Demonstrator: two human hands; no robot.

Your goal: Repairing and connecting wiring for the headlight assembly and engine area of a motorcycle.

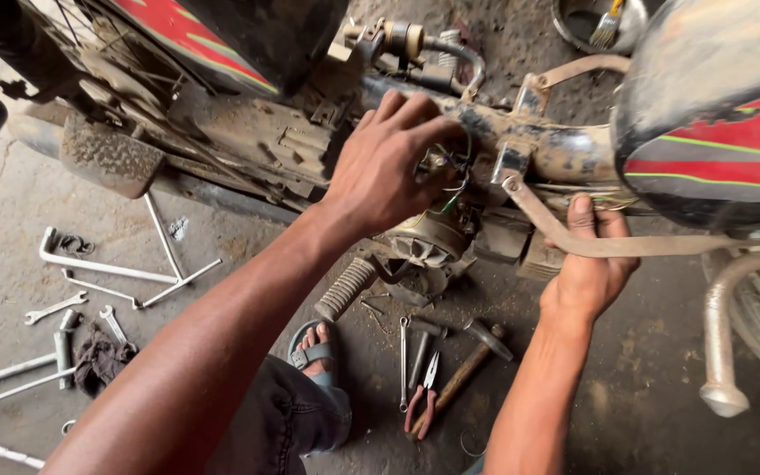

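Note:
A stripped motorcycle frame [565, 149] stands in front of me, dirty, with red and black body panels. My left hand [389, 163] rests on the frame tube above the engine [428, 242], its fingers bent over a bundle of wires [452, 180]. My right hand [587, 264] grips a flat bent metal bracket [653, 246] that runs under the red fuel tank [714, 132]. Whether the left hand grips the tube or the wires is hidden by its own fingers.
On the concrete floor lie a hammer [477, 352], red-handled pliers [424, 396], spanners [54, 308], long socket wrenches [107, 264] and a dark rag [98, 356]. My sandalled foot [314, 347] is below the engine. A chrome exhaust end [721, 352] sticks out at the right.

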